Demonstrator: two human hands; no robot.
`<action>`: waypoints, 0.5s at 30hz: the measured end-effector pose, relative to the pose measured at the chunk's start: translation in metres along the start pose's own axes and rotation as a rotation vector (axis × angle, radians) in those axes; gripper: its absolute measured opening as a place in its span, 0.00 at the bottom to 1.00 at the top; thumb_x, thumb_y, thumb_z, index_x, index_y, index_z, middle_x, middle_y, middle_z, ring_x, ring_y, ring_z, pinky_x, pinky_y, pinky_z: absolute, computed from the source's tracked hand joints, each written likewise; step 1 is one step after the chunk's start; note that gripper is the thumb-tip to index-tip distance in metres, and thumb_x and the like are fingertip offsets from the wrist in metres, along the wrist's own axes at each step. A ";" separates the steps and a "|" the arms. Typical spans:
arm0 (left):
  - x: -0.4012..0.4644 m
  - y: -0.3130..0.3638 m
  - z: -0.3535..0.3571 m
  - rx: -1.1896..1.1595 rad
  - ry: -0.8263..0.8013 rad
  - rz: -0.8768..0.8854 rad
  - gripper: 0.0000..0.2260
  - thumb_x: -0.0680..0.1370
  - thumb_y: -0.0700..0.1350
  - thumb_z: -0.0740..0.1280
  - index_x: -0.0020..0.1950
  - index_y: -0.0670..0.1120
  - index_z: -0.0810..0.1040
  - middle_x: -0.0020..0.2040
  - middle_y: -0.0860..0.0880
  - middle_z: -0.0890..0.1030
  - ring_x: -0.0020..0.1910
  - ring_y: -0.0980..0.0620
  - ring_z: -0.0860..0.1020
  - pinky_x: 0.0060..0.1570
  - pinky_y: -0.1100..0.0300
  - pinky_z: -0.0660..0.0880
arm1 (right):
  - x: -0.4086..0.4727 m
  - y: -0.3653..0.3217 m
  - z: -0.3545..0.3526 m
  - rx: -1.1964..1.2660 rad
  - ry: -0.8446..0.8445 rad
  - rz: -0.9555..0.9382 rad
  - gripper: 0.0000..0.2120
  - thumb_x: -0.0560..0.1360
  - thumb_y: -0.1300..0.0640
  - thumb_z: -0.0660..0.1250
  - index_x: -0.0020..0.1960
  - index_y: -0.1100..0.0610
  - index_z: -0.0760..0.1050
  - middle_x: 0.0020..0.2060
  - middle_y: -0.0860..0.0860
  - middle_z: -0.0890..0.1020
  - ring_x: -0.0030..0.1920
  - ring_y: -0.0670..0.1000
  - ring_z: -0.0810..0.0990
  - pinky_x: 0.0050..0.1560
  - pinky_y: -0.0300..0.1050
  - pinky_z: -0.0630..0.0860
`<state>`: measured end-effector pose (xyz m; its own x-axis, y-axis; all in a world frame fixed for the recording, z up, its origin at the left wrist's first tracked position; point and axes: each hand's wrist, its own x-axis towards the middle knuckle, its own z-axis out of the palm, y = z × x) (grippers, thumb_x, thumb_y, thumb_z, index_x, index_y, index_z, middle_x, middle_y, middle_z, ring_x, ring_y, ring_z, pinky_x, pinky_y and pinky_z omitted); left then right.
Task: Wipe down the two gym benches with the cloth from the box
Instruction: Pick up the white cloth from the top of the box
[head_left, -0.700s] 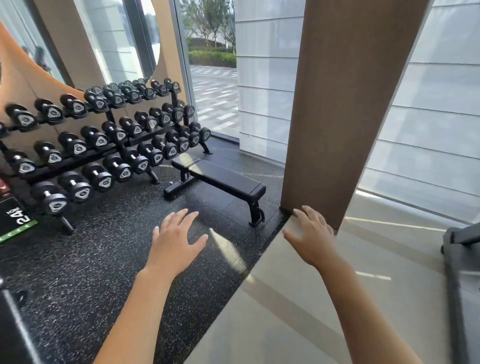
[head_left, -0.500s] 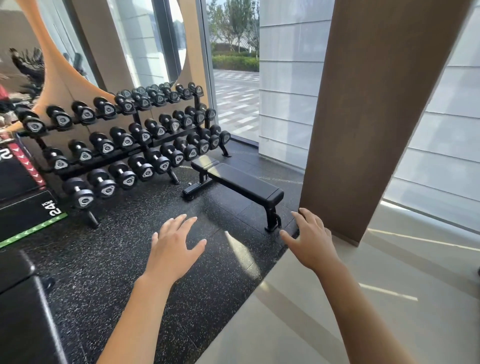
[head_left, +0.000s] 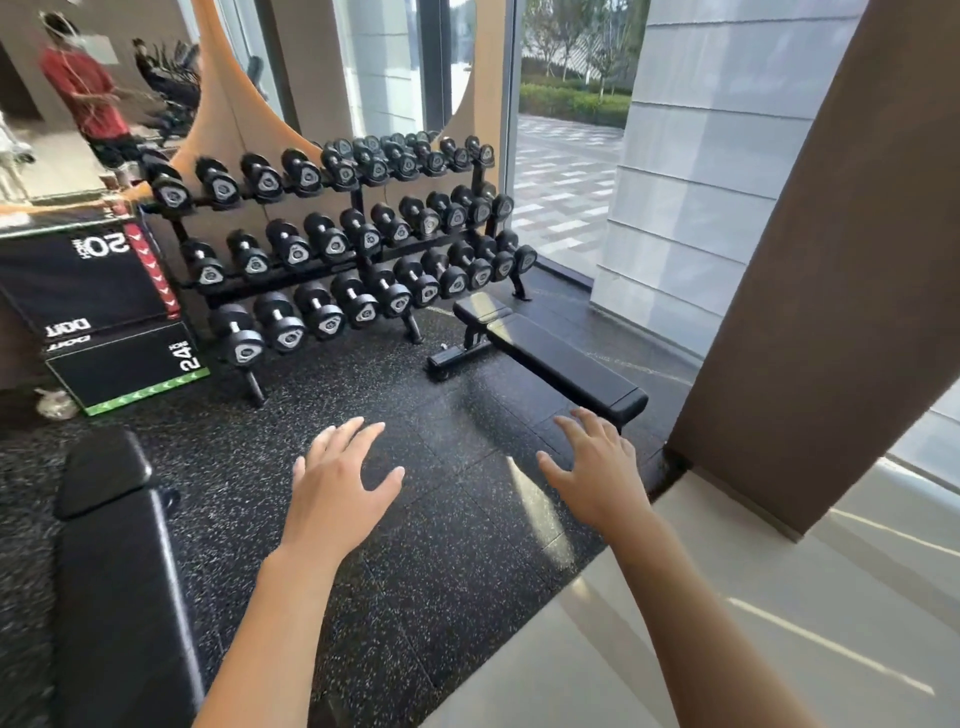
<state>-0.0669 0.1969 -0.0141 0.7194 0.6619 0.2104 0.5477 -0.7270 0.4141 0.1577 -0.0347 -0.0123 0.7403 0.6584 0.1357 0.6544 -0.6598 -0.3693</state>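
Observation:
A flat black gym bench (head_left: 561, 358) stands on the speckled rubber floor ahead, right of the dumbbell rack. A second black padded bench (head_left: 117, 561) runs along the lower left, close to me. My left hand (head_left: 337, 483) floats over the floor with its fingers spread and holds nothing. My right hand (head_left: 597, 467) is held out the same way, fingers spread, just in front of the far bench's near end. No cloth and no box show in view.
A three-tier rack of black dumbbells (head_left: 343, 244) lines the mirror wall. Stacked black plyo boxes (head_left: 104, 322) stand at the left. A wide brown pillar (head_left: 831, 260) rises at the right, by the pale tiled floor (head_left: 727, 623). A person in red shows in the mirror (head_left: 88, 93).
My view has swung to the left, bringing the near bench and the plyo boxes into sight. Both hands stay spread and empty in front of me.

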 end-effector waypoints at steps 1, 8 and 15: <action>0.006 -0.011 -0.004 -0.002 0.007 -0.007 0.28 0.81 0.62 0.66 0.80 0.57 0.68 0.82 0.54 0.65 0.82 0.47 0.59 0.79 0.36 0.59 | 0.009 -0.013 0.005 0.001 0.004 -0.015 0.32 0.80 0.35 0.60 0.80 0.49 0.65 0.80 0.50 0.63 0.80 0.55 0.59 0.77 0.63 0.59; 0.034 -0.075 -0.032 -0.024 0.056 -0.068 0.28 0.81 0.62 0.66 0.80 0.57 0.70 0.81 0.54 0.67 0.82 0.48 0.60 0.79 0.37 0.60 | 0.062 -0.099 0.043 0.020 -0.014 -0.119 0.31 0.81 0.37 0.61 0.79 0.50 0.66 0.79 0.49 0.65 0.80 0.53 0.60 0.78 0.60 0.58; 0.040 -0.138 -0.043 -0.042 0.096 -0.176 0.27 0.80 0.61 0.66 0.79 0.56 0.70 0.81 0.53 0.67 0.81 0.47 0.60 0.78 0.35 0.61 | 0.103 -0.161 0.081 0.064 -0.066 -0.220 0.30 0.81 0.39 0.62 0.79 0.51 0.67 0.79 0.49 0.66 0.79 0.53 0.61 0.78 0.60 0.58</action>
<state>-0.1324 0.3313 -0.0245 0.5693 0.7939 0.2138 0.6417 -0.5916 0.4881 0.1168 0.1688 -0.0138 0.5676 0.8077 0.1595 0.7864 -0.4747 -0.3952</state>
